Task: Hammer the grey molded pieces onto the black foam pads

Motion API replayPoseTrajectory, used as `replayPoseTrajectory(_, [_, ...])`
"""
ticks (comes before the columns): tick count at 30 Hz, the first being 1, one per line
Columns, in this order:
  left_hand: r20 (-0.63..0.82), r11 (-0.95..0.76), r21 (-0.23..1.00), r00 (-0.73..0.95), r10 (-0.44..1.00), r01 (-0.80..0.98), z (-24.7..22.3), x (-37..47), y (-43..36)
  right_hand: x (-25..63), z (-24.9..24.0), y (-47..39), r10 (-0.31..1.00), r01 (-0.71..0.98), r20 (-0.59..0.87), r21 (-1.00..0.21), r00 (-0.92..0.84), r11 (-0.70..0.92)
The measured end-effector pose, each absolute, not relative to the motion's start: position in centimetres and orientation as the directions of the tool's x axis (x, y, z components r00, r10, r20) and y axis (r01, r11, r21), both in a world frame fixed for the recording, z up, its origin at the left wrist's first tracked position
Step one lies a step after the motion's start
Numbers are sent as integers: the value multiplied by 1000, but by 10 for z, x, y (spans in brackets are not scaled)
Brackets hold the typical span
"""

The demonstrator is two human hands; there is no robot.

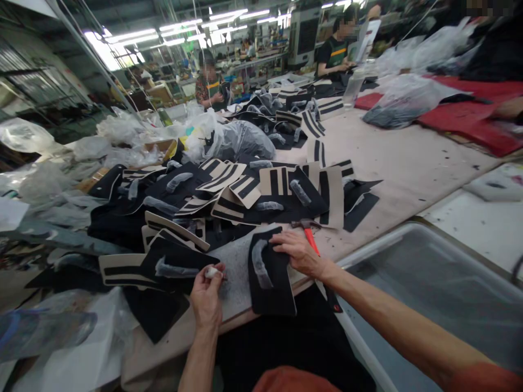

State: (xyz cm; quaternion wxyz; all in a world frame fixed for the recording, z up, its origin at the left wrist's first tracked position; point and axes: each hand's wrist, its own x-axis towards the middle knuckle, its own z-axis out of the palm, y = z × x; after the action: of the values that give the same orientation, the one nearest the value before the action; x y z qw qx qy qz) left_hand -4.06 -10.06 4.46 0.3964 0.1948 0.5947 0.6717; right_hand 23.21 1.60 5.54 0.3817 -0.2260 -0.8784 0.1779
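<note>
My left hand is closed in a pinch, with a small white object between thumb and fingers; its kind is unclear. My right hand lies palm down, fingers stretched over the upper right edge of a black panel. A curved handle wrapped in clear plastic runs along that panel, whose lower end reaches the table edge. Beneath and to its left is a speckled grey sheet. Beside my left hand is another black panel with a wrapped handle. A hammer with a red handle lies just beyond my right hand.
Black panels and beige striped pieces are heaped across the table. Plastic bags lie farther back. A large translucent bin stands at my right. Red material lies at the far right. Two people work beyond the table.
</note>
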Motion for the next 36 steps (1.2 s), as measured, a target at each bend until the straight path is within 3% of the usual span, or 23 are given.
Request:
replayPoseTrajectory(5, [-88, -27, 975, -490, 867, -223, 60, -10, -56, 252, 1, 2, 571, 280, 391, -589, -722, 758])
replayPoseTrajectory(11, [-102, 41, 968, -240, 965, -248, 38, 35, 5, 253, 10, 25, 527, 216, 332, -649, -782, 730])
replayPoseTrajectory(16, [-103, 43, 964, -218, 970, -263, 10, 42, 21, 249, 12, 34, 540, 185, 312, -710, -782, 679])
replayPoseTrajectory(19, [-96, 24, 959, -245, 965, -281, 5, 38, 19, 249, 15, 29, 651, 262, 358, -707, -669, 657])
replayPoseTrajectory(21, [-82, 3, 960, -273, 958, -280, 4, 36, 17, 255, 18, 23, 783, 422, 393, -679, -482, 601])
replayPoseTrajectory(24, [-52, -21, 970, -290, 956, -242, 3, 37, 16, 277, 23, 10, 910, 707, 364, -591, -197, 389])
replayPoseTrajectory(27, [-43, -24, 974, -286, 957, -226, 2, 38, 16, 304, 26, -7, 967, 865, 244, -469, -67, 178])
replayPoseTrajectory(29, [-60, -17, 966, -290, 955, -258, 2, 37, 17, 313, 28, -18, 983, 867, 186, -489, 3, 90])
replayPoseTrajectory(32, [-100, -5, 938, -284, 954, -348, 4, 36, 19, 302, 41, -25, 990, 723, 120, -690, 70, 33])
replayPoseTrajectory(34, [-118, 2, 920, -271, 955, -391, 7, 35, 20, 278, 52, -20, 997, 607, 73, -794, 22, 45])
replayPoseTrajectory(36, [-123, 1, 910, -268, 955, -415, 9, 35, 21, 247, 63, -8, 996, 565, 48, -821, -70, 79])
